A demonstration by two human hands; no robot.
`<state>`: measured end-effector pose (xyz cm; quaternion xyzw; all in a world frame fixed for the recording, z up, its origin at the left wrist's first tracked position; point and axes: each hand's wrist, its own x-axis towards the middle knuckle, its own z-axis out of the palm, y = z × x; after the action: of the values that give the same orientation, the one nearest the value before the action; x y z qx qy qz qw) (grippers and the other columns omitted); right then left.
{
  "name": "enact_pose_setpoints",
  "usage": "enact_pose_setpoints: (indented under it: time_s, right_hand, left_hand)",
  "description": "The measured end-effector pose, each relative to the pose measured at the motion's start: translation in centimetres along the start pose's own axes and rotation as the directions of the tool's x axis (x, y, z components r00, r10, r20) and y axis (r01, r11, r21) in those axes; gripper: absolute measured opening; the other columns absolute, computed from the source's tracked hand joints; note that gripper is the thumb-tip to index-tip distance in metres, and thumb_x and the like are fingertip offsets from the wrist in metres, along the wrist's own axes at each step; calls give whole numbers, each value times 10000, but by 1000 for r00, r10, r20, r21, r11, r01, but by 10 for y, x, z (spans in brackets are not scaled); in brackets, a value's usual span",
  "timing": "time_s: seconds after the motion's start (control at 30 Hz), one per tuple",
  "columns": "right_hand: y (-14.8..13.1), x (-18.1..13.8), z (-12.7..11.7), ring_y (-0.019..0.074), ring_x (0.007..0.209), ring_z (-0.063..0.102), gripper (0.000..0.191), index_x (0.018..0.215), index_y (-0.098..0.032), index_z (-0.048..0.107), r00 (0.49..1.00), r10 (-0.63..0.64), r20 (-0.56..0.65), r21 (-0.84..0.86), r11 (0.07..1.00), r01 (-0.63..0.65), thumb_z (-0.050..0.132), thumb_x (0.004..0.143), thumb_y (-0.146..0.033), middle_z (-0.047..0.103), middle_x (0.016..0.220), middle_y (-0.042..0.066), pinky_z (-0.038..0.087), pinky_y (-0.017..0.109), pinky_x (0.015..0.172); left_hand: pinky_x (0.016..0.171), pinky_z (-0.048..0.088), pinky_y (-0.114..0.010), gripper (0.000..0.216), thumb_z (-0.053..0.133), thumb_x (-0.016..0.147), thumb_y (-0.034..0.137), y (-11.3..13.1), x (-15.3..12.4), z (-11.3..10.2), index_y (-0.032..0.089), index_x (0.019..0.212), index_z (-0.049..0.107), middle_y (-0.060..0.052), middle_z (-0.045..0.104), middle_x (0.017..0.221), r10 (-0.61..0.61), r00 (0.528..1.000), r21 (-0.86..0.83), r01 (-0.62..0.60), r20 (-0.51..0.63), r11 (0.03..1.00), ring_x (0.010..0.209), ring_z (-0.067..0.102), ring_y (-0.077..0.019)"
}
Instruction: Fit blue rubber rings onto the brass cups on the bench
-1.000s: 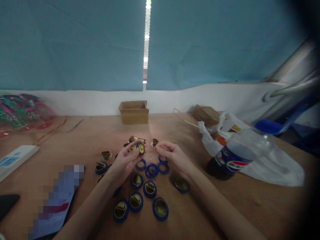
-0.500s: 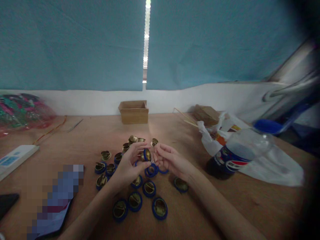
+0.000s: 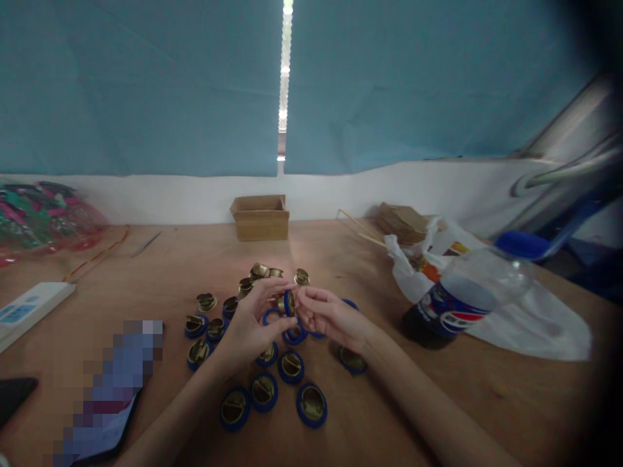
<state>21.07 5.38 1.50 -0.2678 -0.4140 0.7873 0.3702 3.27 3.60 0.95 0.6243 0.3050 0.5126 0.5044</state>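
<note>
Near the middle of the table, my left hand (image 3: 260,318) holds a round brass-coloured pin badge with a blue rim (image 3: 289,303) on edge between thumb and fingers. Close against its right side, my right hand (image 3: 328,314) has its fingertips pinched together; whatever they grip is hidden. Loose blue rings (image 3: 294,333) lie on the table below the hands. Several blue-rimmed badges (image 3: 311,405) rest in front, backs up with their pins showing. Behind my left hand are brass-coloured badge pieces (image 3: 260,270), and a single one (image 3: 301,277) sits just beyond the fingertips.
An open cardboard box (image 3: 261,227) stands by the wall. On the right, a cola bottle (image 3: 462,301) leans on a white plastic bag (image 3: 545,334). A blurred-out phone (image 3: 111,395) and a white power strip (image 3: 34,311) lie left. Red plastic packaging (image 3: 48,220) sits back left.
My right hand has moved slightly left and its fingers have closed in beside the badge. A blue ring now shows behind it. My left hand keeps its hold with barely any movement.
</note>
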Motion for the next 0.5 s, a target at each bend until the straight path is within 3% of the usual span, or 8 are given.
enact_pose_setpoints:
  time_s: [0.5]
  right_hand:
    - [-1,-1,3,47,494,446,267,705,-154,544,999,-32,-12,-18,999,32,733,751,-336,503,581,-48,329,167,475]
  left_hand:
    - [1004,442,-405,497,716,684,63,1,0,0,200,1122,526,-85,617,1185,-23,1000,35,23,-6,999,1136,571,-223]
